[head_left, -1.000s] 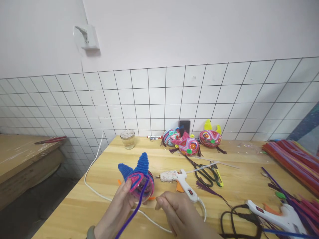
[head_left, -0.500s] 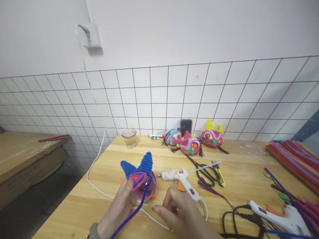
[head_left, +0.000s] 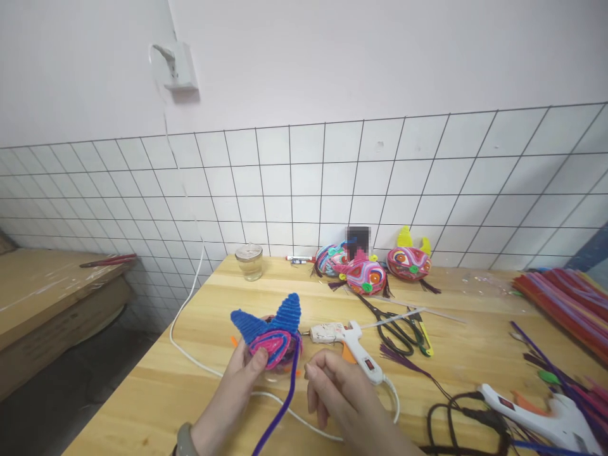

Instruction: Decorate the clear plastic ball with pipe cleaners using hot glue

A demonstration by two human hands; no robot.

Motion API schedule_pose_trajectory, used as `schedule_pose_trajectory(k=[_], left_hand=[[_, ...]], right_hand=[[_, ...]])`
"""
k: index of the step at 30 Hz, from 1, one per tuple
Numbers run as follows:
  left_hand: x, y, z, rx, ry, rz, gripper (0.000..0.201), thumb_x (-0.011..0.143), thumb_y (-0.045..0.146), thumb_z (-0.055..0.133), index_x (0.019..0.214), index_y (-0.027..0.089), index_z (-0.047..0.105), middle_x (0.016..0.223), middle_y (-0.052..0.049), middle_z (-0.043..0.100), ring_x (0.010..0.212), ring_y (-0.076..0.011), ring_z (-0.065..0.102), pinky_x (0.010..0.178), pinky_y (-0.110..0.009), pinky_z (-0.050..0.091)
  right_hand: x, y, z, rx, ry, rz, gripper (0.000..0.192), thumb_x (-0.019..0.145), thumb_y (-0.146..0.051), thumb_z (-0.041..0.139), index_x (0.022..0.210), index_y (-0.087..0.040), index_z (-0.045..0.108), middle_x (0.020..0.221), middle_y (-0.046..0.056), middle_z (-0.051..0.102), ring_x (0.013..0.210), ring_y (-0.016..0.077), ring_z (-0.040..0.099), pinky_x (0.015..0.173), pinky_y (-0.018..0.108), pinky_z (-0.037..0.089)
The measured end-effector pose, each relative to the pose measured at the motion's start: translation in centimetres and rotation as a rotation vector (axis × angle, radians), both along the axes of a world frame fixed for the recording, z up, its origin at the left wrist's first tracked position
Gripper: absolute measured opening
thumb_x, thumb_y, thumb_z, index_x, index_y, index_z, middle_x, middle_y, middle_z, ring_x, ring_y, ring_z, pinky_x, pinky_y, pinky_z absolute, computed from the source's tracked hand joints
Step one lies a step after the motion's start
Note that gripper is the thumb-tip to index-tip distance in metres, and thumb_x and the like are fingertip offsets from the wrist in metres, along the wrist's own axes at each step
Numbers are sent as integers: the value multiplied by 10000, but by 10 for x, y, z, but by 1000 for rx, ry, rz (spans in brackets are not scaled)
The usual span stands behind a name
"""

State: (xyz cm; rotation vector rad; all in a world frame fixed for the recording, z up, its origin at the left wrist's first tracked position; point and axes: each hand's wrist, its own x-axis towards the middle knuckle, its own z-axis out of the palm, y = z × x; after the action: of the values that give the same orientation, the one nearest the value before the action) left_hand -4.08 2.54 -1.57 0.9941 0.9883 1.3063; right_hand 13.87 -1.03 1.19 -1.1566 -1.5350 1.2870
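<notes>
Ornament [head_left: 270,349] sits in the grip of the left hand [head_left: 241,375], above the near part of the wooden table [head_left: 142,396]. The thumb presses on the pink and blue coiled patch [head_left: 272,348] at the front; the other fingers are largely hidden behind the body. Two blue ears [head_left: 287,313] project upward from the top. A purple strip [head_left: 284,405] lies against the ornament at its upper end and runs down past the lower picture edge.

The right hand [head_left: 339,386] is positioned beside the ornament, apart from it. Its fingers are curled, with the thumb close to the index finger; whether anything is pinched between them cannot be told.

A white glue gun [head_left: 360,347] lies on its side beyond the right hand, nozzle directed toward the ornament. Scissors [head_left: 377,318] and a yellow cutter [head_left: 426,339] lie to the right of this gun. A second glue gun [head_left: 532,415] lies near the right table edge, next to black cables [head_left: 491,421].

Three similar ornaments [head_left: 365,277] stand near the tiled wall [head_left: 304,177]. A glass jar [head_left: 249,263] stands at the far left corner; a bundle of red strips [head_left: 565,310] lies at far right
</notes>
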Motion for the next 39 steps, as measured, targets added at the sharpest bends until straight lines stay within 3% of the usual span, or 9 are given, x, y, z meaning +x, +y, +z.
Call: schedule_pose_trajectory(k=[4,8,12,15,19,26,34,39], left_hand=[[3,-2,5,19,-5,13,595,592,518,769,1065,181,637,1119,-131,704,1072,-334,619,903,-417,500],[4,-3,4,42,21,-15,750,572,513,786,1207,185,558,1193,-148,664,1099,-337,607,951,-428,476],[4,-3,3,40,42,-26,738,588,509,778,1216,199,545,1254,-144,632,1141,-334,582,974,-424,463],[4,-2,4,24,55,-48,733,613,540,746,1224,190,542,1255,-149,633,1150,-332,577,977,-427,459],[6,-1,3,42,79,-55,725,626,592,703,1207,180,567,1258,-150,632,1177,-326,555,1002,-417,435],[7,-2,3,62,79,-66,650,671,579,677,1188,193,598,1260,-134,633,1196,-324,539,1022,-423,409],[6,-1,0,48,53,-68,683,698,577,657,1248,186,549,1290,-146,608,1215,-313,523,1033,-423,394],[6,-5,2,39,-2,-184,873,621,526,751,1359,201,418,1322,-166,579,1216,-322,523,1016,-426,403]], right_hand=[[-3,7,-9,-125,271,-18,493,757,-677,559,902,-217,456,642,-29,605,518,128,579,520,244,404],[-3,10,-9,-192,327,-58,638,684,-646,657,1087,-194,457,624,-27,629,598,176,624,570,282,432],[-5,6,-6,-240,369,-20,814,661,-595,703,1256,-152,367,707,14,691,636,180,630,604,298,447],[-7,4,-5,-257,390,-11,896,661,-503,735,1329,-121,277,645,-24,665,579,159,606,593,295,439],[-5,6,-7,-242,356,-27,861,679,-410,736,1339,-104,275,555,-70,601,537,144,567,561,282,419],[-1,8,-8,-197,289,-62,658,712,-465,712,1246,-146,494,562,-52,577,518,136,546,518,271,439],[-2,6,-7,-178,291,-94,673,714,-485,708,1252,-123,528,573,-39,582,486,119,507,498,263,431],[-1,9,-12,-167,277,-54,671,734,-468,690,1276,-115,514,577,-37,582,479,112,492,498,264,421]])
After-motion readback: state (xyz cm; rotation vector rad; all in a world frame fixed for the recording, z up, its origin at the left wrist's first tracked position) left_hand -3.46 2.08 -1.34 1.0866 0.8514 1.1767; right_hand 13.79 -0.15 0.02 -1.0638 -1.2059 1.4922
